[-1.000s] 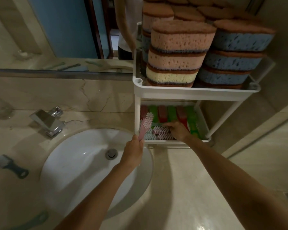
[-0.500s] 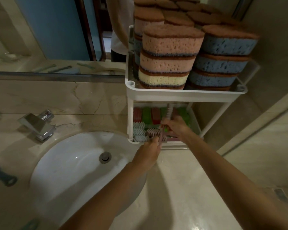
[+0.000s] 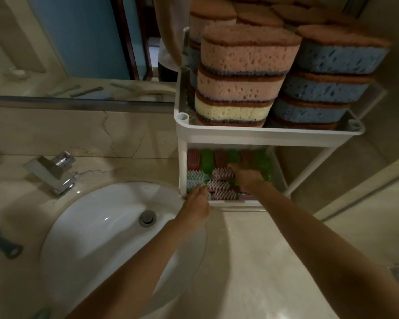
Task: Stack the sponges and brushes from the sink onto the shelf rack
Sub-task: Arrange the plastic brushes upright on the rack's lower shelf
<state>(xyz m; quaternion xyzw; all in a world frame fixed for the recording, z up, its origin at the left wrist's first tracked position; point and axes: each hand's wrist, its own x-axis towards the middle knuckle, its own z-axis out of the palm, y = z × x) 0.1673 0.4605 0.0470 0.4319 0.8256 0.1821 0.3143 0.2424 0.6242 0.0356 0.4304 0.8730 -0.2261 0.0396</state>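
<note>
The white shelf rack (image 3: pixel 263 134) stands on the counter right of the sink (image 3: pixel 97 231). Its top tier holds stacks of pink sponges (image 3: pixel 244 58) and blue sponges (image 3: pixel 327 84). The lower tier holds red and green brushes (image 3: pixel 206 160) at the back, with a teal brush (image 3: pixel 195 177) and pink brushes (image 3: pixel 219 186) in front. My right hand (image 3: pixel 247 178) lies palm down on the brushes inside the lower tier, hiding what is under it. My left hand (image 3: pixel 196 203) is at the tier's front left edge and holds nothing. The sink basin has nothing in it.
A chrome faucet (image 3: pixel 53 173) sits behind the sink, whose drain (image 3: pixel 147 218) is in the middle. A blue-handled brush (image 3: pixel 2 245) lies on the counter at far left. A mirror (image 3: pixel 78 42) runs along the wall behind. Marble counter extends in front of the rack.
My left hand carried a pink brush from above the sink to the lower tier and passed it to my right hand. The left hand has now pulled back without it.
</note>
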